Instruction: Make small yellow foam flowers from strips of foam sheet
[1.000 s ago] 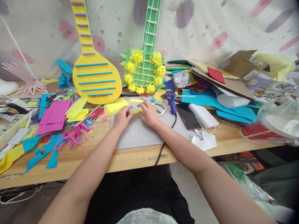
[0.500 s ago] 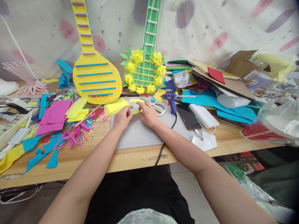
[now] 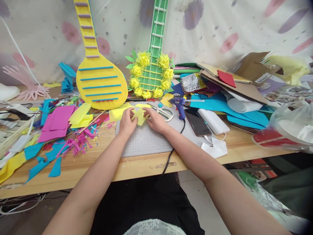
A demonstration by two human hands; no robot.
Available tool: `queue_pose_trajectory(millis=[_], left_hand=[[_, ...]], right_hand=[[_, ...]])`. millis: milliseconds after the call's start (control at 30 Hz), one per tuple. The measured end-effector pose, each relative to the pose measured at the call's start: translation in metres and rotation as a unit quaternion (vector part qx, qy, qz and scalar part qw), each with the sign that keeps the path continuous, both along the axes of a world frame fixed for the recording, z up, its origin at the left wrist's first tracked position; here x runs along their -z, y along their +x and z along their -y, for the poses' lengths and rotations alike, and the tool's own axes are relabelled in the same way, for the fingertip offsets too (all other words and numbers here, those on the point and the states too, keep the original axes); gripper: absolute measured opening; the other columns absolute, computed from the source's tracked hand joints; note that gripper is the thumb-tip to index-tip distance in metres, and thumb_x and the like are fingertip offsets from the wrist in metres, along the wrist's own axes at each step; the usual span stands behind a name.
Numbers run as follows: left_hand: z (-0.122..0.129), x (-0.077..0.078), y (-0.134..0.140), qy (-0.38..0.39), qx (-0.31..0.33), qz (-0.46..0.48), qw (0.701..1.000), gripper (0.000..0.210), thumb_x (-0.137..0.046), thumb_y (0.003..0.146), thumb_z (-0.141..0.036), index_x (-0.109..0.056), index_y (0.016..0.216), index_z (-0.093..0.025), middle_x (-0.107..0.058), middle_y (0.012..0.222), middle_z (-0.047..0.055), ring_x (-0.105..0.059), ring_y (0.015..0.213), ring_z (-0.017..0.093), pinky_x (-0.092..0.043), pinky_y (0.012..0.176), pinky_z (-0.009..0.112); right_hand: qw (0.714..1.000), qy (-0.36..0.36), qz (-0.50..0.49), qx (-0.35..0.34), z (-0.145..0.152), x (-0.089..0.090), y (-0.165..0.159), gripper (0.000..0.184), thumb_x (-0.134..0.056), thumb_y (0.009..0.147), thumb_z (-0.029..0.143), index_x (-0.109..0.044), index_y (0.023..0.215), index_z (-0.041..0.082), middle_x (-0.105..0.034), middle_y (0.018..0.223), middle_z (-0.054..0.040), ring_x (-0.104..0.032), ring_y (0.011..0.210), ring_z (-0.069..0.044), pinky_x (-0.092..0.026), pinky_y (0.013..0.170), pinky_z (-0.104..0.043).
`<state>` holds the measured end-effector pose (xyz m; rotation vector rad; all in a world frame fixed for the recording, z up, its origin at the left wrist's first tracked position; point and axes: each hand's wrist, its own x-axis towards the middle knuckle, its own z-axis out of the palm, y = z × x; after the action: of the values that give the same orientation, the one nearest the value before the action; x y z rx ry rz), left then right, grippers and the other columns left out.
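Observation:
A small piece of yellow crepe paper is stretched between my two hands above the grey cutting mat. My left hand grips its left side with curled fingers. On the opposite side my right hand pinches the paper's edge. White-handled scissors lie just right of my right hand. More yellow paper rests behind my left hand. Further right stands a blue glue gun with its black cord running over the table edge.
A yellow guitar-shaped craft and a green one with yellow paper flowers lean against the backdrop. Magenta paper and scraps lie left. A phone, a white power bank and a bagged red-and-white bucket stand right.
The yellow paper, seen as a thin strip before, now faces me as a wider sheet between my hands. My fingers have shifted on it; the things on the table stayed put.

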<state>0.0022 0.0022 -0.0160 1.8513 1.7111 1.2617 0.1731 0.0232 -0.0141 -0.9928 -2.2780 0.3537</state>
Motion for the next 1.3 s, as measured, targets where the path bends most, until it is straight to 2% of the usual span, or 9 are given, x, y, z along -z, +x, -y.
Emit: queue_pose_trajectory(millis=[100,167,367,467,700,900,1300], left_hand=[[-0.002,0.0,0.003,0.005,-0.02,0.004,1.0,0.037,-0.055,0.073,-0.013,-0.046,0.108,-0.022,-0.052,0.095,0.003,-0.054,0.077,0.012,-0.048,0.072,0.028],[-0.004,0.0,0.005,0.006,-0.024,-0.001,1.0,0.036,-0.055,0.073,-0.013,-0.046,0.107,-0.022,-0.052,0.096,0.003,-0.054,0.081,0.013,-0.048,0.075,0.029],[-0.002,0.002,0.002,-0.032,-0.036,-0.025,0.999,0.037,-0.056,0.073,-0.015,-0.046,0.109,-0.021,-0.051,0.096,0.003,-0.053,0.073,0.012,-0.048,0.075,0.031],[0.003,0.0,-0.003,-0.029,-0.046,-0.071,0.996,0.04,-0.06,0.069,-0.015,-0.048,0.107,-0.02,-0.049,0.1,0.005,-0.054,0.081,0.015,-0.046,0.083,0.034],[0.01,-0.005,-0.002,-0.007,-0.004,-0.147,0.989,0.031,-0.061,0.066,-0.013,-0.055,0.095,-0.022,-0.046,0.1,0.007,-0.051,0.1,0.022,-0.043,0.09,0.036],[0.011,-0.004,0.002,-0.031,-0.017,-0.202,0.979,0.009,-0.058,0.071,-0.017,-0.063,0.077,-0.022,-0.051,0.093,0.007,-0.05,0.099,0.025,-0.039,0.087,0.041],[0.009,-0.002,0.002,-0.049,-0.031,-0.202,0.978,0.006,-0.06,0.07,-0.021,-0.065,0.071,-0.022,-0.055,0.089,0.007,-0.052,0.097,0.026,-0.039,0.086,0.042]], right_hand=[[0.999,0.014,-0.002,-0.044,0.003,-0.001,-0.004,0.07,-0.038,0.071,0.002,-0.028,0.138,0.017,-0.061,0.111,-0.0077,-0.051,0.107,-0.018,-0.044,0.085,-0.032],[0.999,0.011,0.005,-0.046,0.005,-0.003,-0.007,0.071,-0.038,0.072,0.002,-0.025,0.14,0.016,-0.062,0.106,-0.0066,-0.051,0.106,-0.018,-0.044,0.086,-0.032],[0.999,-0.028,0.015,-0.017,0.0,-0.001,-0.004,0.059,-0.043,0.075,0.006,-0.038,0.133,0.017,-0.067,0.09,-0.0036,-0.052,0.103,-0.02,-0.042,0.089,-0.035],[0.999,-0.043,-0.01,-0.017,-0.003,0.003,0.0,0.058,-0.045,0.074,0.005,-0.041,0.131,0.016,-0.068,0.088,-0.004,-0.05,0.106,-0.02,-0.043,0.089,-0.034],[0.997,-0.068,-0.014,-0.025,0.005,-0.003,-0.001,0.059,-0.052,0.073,0.009,-0.041,0.13,0.018,-0.066,0.095,-0.0038,-0.048,0.107,-0.021,-0.041,0.089,-0.036],[0.994,-0.095,-0.021,0.04,0.004,-0.002,-0.004,0.049,-0.053,0.077,0.015,-0.043,0.125,0.016,-0.065,0.084,-0.0032,-0.052,0.099,-0.02,-0.041,0.087,-0.034],[0.983,-0.128,0.013,0.133,0.007,-0.007,-0.017,0.041,-0.05,0.077,0.017,-0.046,0.117,0.015,-0.064,0.081,-0.0038,-0.051,0.097,-0.022,-0.042,0.078,-0.034]])
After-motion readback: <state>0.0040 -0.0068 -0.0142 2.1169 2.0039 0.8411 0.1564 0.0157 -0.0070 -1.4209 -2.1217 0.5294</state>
